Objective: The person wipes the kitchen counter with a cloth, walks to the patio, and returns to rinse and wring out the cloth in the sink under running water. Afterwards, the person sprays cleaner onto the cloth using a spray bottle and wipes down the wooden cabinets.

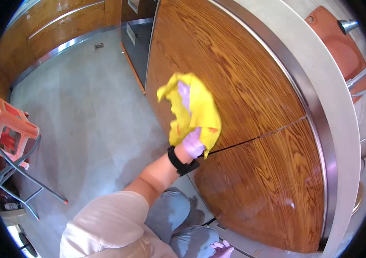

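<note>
the left hand (193,144) has its fingers clamped on a yellow cloth (193,109), pressed flat to the wooden cabinet panel (252,77) just beyond them. wiping looks underway; the next stroke wants steady pressure. the right hand (221,249) rests low, fingers spread loose, holding nothing.

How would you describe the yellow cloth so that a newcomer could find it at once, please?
Find the big curved wooden panel under the pale counter. Against its left part, the left hand presses a crumpled cloth; it is the only bright yellow thing there.
</note>
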{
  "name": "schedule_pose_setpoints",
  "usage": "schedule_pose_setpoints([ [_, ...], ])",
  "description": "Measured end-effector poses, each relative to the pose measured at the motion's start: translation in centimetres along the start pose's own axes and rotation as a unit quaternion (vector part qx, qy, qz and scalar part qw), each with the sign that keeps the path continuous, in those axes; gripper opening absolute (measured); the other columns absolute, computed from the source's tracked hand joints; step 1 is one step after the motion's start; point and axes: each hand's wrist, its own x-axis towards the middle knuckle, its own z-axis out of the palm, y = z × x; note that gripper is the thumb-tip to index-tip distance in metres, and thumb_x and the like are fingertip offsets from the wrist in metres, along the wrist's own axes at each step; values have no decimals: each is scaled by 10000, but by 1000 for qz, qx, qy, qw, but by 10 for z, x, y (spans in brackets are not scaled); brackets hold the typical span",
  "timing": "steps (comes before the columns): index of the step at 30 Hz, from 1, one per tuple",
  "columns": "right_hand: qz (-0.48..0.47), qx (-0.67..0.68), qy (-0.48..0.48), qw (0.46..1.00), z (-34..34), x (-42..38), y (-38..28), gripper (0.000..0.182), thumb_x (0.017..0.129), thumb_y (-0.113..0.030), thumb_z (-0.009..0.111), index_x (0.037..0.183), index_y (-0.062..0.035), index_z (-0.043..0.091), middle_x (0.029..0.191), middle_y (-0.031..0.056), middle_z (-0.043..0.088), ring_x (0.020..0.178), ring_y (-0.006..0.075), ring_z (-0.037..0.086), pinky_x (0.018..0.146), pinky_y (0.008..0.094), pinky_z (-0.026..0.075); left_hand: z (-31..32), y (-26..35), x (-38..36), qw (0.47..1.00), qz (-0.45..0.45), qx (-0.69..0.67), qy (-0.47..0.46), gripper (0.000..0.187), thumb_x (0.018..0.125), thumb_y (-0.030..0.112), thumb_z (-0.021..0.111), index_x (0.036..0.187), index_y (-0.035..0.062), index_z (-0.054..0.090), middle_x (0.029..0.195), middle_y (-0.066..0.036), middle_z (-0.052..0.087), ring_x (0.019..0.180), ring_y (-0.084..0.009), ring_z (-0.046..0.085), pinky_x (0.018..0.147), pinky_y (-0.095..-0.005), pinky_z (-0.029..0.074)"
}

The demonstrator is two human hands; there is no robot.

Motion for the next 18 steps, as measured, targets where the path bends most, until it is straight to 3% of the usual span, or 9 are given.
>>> schedule_pose_setpoints([
  [2, 7, 9, 4, 1000, 6, -8, -5, 518, 958, -454, 372, 1031, 26, 550, 743, 101, 578, 667, 180, 520, 606, 300, 441, -12, 76, 22, 969, 125, 199, 75, 636, 873, 427, 403, 1400, 87, 299, 1478, -166, 154, 1363, -367, 119, 1100, -483, 112],
  [4, 16, 13, 8, 1000, 8, -15, -10, 520, 957, -459, 370, 1031, 24, 548, 742, 95, 574, 666, 179, 516, 608, 301, 441, -23, 130, 19, 941, 215, 246, 90, 655, 868, 431, 408, 1412, 88, 283, 1497, -164, 123, 1379, -371, 88, 1109, -483, 89],
  [7, 6, -14, 8, 1000, 9, -19, -17, 519, 961, -453, 356, 1027, 24, 551, 733, 89, 569, 667, 178, 517, 620, 303, 441, -53, 160, -10, 931, 363, -23, 11, 692, 833, 414, 502, 1406, 85, 296, 1491, -190, 143, 1374, -395, 114, 1093, -528, 101],
  [8, 3, -31, 18, 999, 13, -20, -21, 523, 963, -453, 346, 1027, 24, 552, 731, 87, 568, 669, 177, 519, 626, 305, 442, -56, 157, -21, 925, 377, -47, -16, 717, 807, 400, 551, 1403, 90, 303, 1487, -194, 146, 1370, -402, 119, 1082, -551, 102],
  [11, 9, -38, 25, 999, 16, -22, -26, 540, 968, -455, 320, 1031, 27, 555, 730, 86, 568, 680, 176, 527, 639, 308, 442, -59, 123, -61, 916, 382, -90, -85, 794, 718, 371, 668, 1383, 97, 334, 1471, -195, 171, 1362, -415, 117, 1049, -597, 126],
  [12, -2, -38, 15, 999, 14, -21, -22, 545, 967, -458, 317, 1031, 28, 555, 729, 85, 568, 681, 177, 528, 642, 306, 441, -56, 104, -74, 913, 396, -43, -90, 900, 573, 357, 739, 1317, 16, 367, 1426, -260, 215, 1323, -476, 163, 1039, -610, 165],
  [14, -10, -39, 9, 999, 11, -22, -19, 543, 965, -461, 327, 1023, 29, 553, 744, 84, 569, 688, 176, 526, 650, 300, 439, -42, 52, -103, 918, 377, -68, -103, 730, 651, 410, 702, 1239, 66, 438, 1264, -203, 353, 1210, -444, 299, 1025, -597, 186],
  [16, 2, -24, 15, 1000, 5, -25, -14, 538, 963, -460, 336, 1021, 29, 553, 756, 85, 571, 696, 175, 526, 655, 299, 439, -28, -3, -132, 936, 317, -22, -151, 717, 634, 436, 704, 1180, 45, 453, 1165, -203, 374, 1137, -434, 343, 1004, -603, 215],
  [18, 17, -8, 8, 1000, -3, -23, -10, 530, 961, -456, 355, 1018, 32, 551, 791, 90, 574, 712, 176, 523, 672, 296, 440, -12, -63, -156, 912, 406, 28, -54, 880, 592, 347, 706, 1286, -50, 335, 1358, -237, 297, 1230, -433, 300, 1067, -548, 201],
])
